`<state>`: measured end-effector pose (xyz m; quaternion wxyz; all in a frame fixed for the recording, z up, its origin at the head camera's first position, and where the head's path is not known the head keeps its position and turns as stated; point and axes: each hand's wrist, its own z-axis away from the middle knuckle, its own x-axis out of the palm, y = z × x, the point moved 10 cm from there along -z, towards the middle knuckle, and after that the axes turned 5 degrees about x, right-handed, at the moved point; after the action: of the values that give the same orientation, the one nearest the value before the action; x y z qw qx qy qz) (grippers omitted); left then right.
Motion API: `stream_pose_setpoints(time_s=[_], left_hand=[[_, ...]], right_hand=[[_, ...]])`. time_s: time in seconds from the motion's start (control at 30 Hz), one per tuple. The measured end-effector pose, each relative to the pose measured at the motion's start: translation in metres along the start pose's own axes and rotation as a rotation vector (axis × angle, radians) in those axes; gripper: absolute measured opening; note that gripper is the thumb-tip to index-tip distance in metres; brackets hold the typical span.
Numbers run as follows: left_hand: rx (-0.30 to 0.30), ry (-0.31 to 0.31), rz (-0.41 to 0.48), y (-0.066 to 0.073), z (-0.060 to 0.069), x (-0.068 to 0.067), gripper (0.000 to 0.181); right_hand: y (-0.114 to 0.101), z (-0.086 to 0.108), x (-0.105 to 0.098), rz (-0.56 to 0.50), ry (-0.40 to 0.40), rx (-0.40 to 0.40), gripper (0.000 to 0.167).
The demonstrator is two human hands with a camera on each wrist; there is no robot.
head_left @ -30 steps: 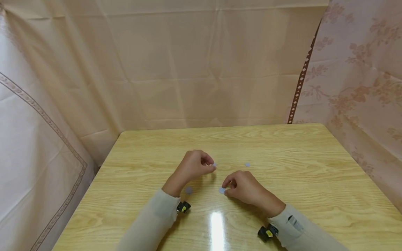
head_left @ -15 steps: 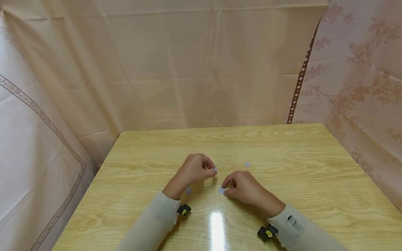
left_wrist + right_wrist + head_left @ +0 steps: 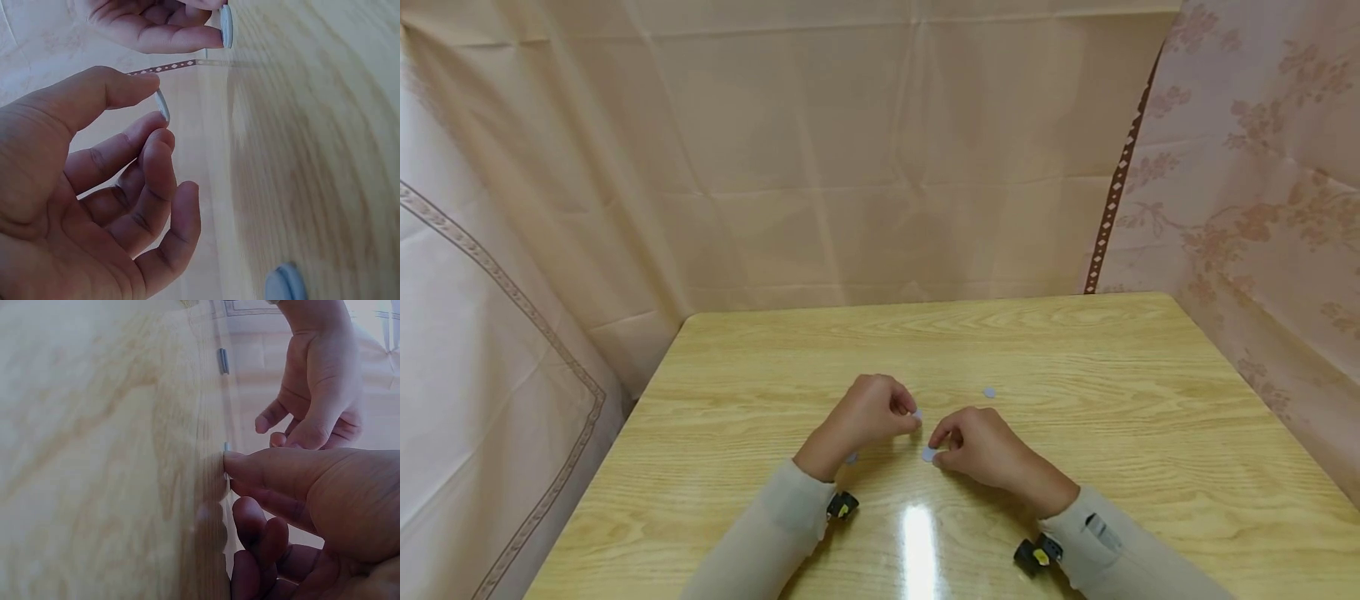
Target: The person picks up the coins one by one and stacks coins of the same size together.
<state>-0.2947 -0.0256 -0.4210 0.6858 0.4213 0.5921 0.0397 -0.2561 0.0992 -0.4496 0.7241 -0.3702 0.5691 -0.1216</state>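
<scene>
A person's 2 bare hands work close together over a wood-grain table (image 3: 775, 350). The left hand (image 3: 880, 410) pinches a small pale raised disc (image 3: 162, 106) between thumb and forefinger, tilted slightly and lifted just above the surface; its other fingers curl loosely, touching nothing. The right hand (image 3: 987, 447), low against the wood, holds a similar lower disc (image 3: 928, 454) at table level, thumb and forefinger set narrowly at its edges. A far disc (image 3: 989, 392) lies flat beyond the right hand. A near disc (image 3: 852, 458) lies beside the left wrist, partly hidden; in the left wrist view it may be 2 stacked pieces, though the picture's edge cuts it off.

The discs look light, thin and stiff, probably smooth enough to slip. The rim seems the best hold: 2 fingertips at opposite edges, with a gentle squeeze, leaving both faces free.
</scene>
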Motion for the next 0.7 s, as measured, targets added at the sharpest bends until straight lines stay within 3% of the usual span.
stream_pose_setpoints(time_s=[0.33, 0.7], left_hand=[[-0.021, -0.067, 0.022, 0.004, 0.004, 0.012, 0.006], [-0.016, -0.086, -0.030, 0.001, 0.002, 0.019, 0.007]], right_hand=[[0.002, -0.001, 0.000, 0.001, 0.002, 0.008, 0.007], [0.002, -0.001, 0.000, 0.007, 0.006, -0.002, 0.007]])
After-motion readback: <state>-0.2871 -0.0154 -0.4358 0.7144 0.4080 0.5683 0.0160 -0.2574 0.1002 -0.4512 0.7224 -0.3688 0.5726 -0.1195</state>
